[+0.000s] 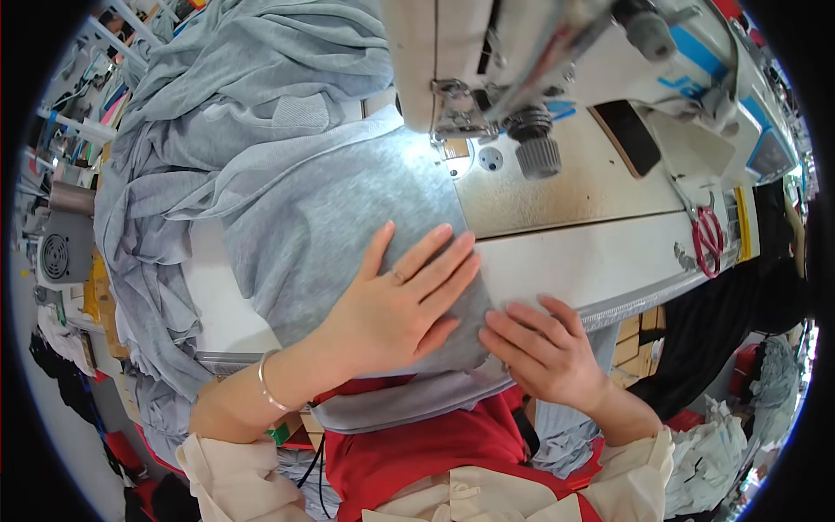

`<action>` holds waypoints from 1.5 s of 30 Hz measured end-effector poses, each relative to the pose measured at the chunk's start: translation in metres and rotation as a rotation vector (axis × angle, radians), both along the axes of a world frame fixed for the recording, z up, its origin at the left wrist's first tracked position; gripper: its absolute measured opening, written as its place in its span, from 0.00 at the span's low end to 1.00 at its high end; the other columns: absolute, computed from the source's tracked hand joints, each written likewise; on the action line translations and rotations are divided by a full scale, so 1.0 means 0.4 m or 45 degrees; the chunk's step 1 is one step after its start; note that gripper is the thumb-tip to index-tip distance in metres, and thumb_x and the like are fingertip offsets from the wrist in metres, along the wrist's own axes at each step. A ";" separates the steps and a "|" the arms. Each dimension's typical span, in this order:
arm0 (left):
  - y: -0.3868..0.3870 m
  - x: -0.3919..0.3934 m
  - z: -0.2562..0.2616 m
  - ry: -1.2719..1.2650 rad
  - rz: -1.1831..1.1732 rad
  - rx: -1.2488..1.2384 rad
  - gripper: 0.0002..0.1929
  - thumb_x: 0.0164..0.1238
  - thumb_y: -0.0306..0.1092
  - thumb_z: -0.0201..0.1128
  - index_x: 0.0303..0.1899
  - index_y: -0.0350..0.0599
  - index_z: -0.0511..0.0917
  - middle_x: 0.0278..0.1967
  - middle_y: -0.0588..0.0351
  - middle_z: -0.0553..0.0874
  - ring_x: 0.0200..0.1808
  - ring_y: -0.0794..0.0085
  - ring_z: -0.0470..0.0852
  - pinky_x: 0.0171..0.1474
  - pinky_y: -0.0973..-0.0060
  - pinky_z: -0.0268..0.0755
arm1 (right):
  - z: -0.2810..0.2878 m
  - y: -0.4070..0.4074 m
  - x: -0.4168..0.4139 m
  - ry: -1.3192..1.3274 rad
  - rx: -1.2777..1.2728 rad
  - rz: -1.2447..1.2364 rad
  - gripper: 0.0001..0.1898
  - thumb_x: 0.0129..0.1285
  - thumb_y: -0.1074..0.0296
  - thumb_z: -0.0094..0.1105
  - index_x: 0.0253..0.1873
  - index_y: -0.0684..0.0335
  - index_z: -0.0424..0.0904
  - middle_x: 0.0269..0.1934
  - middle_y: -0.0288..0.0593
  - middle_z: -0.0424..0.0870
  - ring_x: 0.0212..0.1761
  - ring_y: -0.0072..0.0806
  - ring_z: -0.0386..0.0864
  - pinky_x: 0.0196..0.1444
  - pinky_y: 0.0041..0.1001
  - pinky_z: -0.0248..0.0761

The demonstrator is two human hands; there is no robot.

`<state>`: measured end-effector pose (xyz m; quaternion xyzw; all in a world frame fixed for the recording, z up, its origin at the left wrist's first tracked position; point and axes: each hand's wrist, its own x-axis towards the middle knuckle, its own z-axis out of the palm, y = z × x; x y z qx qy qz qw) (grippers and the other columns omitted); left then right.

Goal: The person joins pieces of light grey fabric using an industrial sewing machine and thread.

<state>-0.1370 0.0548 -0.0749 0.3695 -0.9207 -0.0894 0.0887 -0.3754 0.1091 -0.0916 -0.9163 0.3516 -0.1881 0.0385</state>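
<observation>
A grey knit fabric piece (352,196) lies over the front of the sewing table, its upper right part beside the lit needle area of a sewing machine (417,72). My left hand (408,303) rests flat on this fabric with the fingers spread, wearing a ring and a bracelet. At the fabric's lower right edge is my right hand (545,346), fingers bent, the fingertips touching the edge. Whether the right fingertips pinch the cloth is hidden. The fabric's near end hangs over the table edge onto a red apron (417,444).
A large heap of grey fabric (261,72) covers the table's left side. Right of the needle lie a dark phone (626,138) and red-handled scissors (708,238). A measuring tape (613,318) runs along the front table edge. White cloth (704,457) is piled at lower right.
</observation>
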 end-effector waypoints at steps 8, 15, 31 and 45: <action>-0.015 0.023 -0.002 0.094 -0.061 0.039 0.32 0.53 0.39 0.64 0.63 0.48 0.70 0.67 0.58 0.68 0.69 0.66 0.64 0.70 0.48 0.39 | 0.008 -0.017 0.002 0.019 -0.010 0.021 0.23 0.46 0.69 0.61 0.52 0.50 0.81 0.57 0.31 0.78 0.56 0.29 0.73 0.63 0.39 0.61; -0.075 0.053 -0.021 0.124 -0.138 -0.099 0.28 0.52 0.37 0.64 0.60 0.55 0.75 0.66 0.61 0.71 0.67 0.72 0.67 0.70 0.51 0.37 | 0.027 -0.053 0.030 0.016 0.061 0.005 0.25 0.43 0.68 0.62 0.53 0.52 0.81 0.56 0.32 0.78 0.53 0.28 0.74 0.63 0.40 0.60; -0.275 0.120 -0.031 0.140 -0.357 -0.093 0.24 0.61 0.42 0.61 0.61 0.62 0.74 0.51 0.62 0.73 0.56 0.74 0.69 0.65 0.52 0.46 | 0.048 -0.222 0.077 0.043 0.060 -0.023 0.22 0.49 0.72 0.63 0.53 0.55 0.79 0.57 0.34 0.77 0.54 0.32 0.74 0.55 0.36 0.66; -0.146 0.064 -0.008 -0.086 -0.268 -0.278 0.29 0.57 0.40 0.61 0.63 0.51 0.69 0.63 0.58 0.70 0.65 0.71 0.66 0.66 0.48 0.51 | 0.060 -0.307 0.000 0.090 -0.105 0.356 0.13 0.49 0.67 0.64 0.42 0.52 0.79 0.49 0.31 0.78 0.51 0.25 0.76 0.35 0.26 0.74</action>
